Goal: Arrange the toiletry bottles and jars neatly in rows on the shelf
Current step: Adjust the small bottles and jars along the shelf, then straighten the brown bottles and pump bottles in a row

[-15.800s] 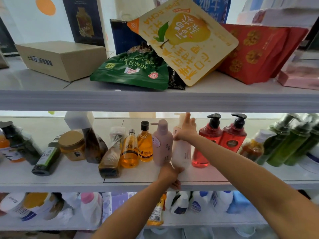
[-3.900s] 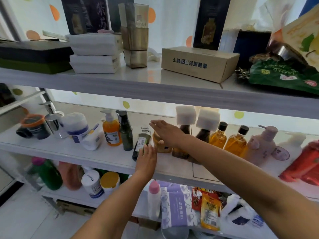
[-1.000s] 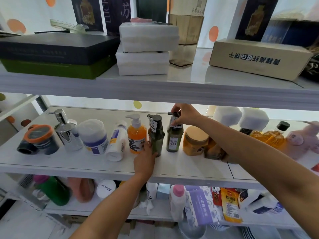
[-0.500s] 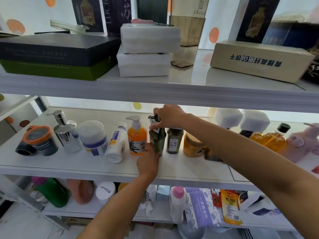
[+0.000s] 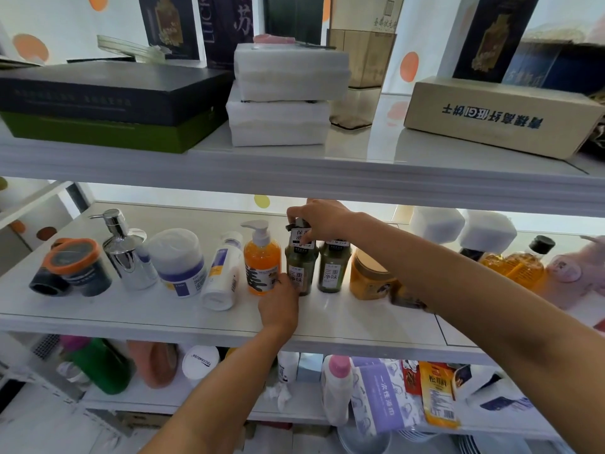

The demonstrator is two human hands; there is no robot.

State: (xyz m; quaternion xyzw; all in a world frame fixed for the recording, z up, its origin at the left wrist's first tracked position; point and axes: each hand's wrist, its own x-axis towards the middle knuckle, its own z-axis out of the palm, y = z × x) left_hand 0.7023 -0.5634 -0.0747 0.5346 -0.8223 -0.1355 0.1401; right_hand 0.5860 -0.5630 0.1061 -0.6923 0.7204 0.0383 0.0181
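Squaring up one bottle within the row looks to be the step in hand. The dark green pump bottle [image 5: 301,268] stands upright on the middle shelf [image 5: 147,317], about midway along it and set back from the front edge. It is squat and round-shouldered, with a black pump head, a white label low on its body and a white tag at the neck. The right hand [image 5: 322,221] comes over the top, fingers pinched on the pump head and tag. The left hand [image 5: 280,306] sits at the bottle's foot with its back to the camera. Its fingertips reach the base, but I cannot tell whether they curl round it or only press against it.

Just to the right stands a second dark green bottle [image 5: 334,267], its twin, close beside it, and past that an amber jar [image 5: 368,273]. Just to the left is an upright orange pump bottle [image 5: 262,258]. Toward the left end the line breaks down: a white bottle [image 5: 222,276] sits tilted, then come a white jar [image 5: 178,260], a chrome dispenser [image 5: 126,250] and a dark tub [image 5: 77,268] lying on its side.

The next move probably calls for a small turn or nudge to bring the label front and level the bottle with its twin. It wants a light touch, since neighbours crowd both sides. The tilted bottle and the tipped tub would then need righting.
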